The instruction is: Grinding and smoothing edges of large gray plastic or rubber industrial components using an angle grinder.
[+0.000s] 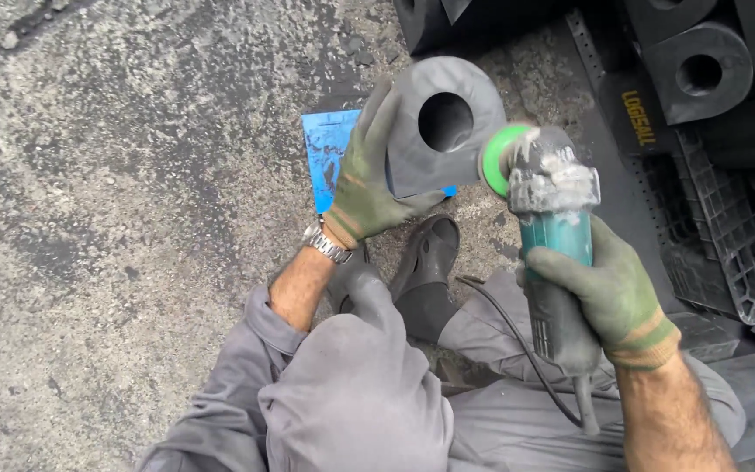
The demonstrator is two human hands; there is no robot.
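My left hand (365,179), in a green work glove, grips a grey rubber block (421,156) with a round hole through it, holding it up above the ground. A metal watch sits on that wrist. My right hand (609,293), also gloved, is closed around the body of a teal angle grinder (557,236). The grinder's green disc (500,160) touches the right edge of the block. Dust coats the grinder's head. Its black cable (517,341) trails down across my grey trousers.
A blue plastic sheet (325,157) lies on the rough concrete under the block. More black rubber cylinders with holes (701,70) are stacked at the upper right beside a black plastic pallet (727,236). My sandalled foot (430,249) rests below the block.
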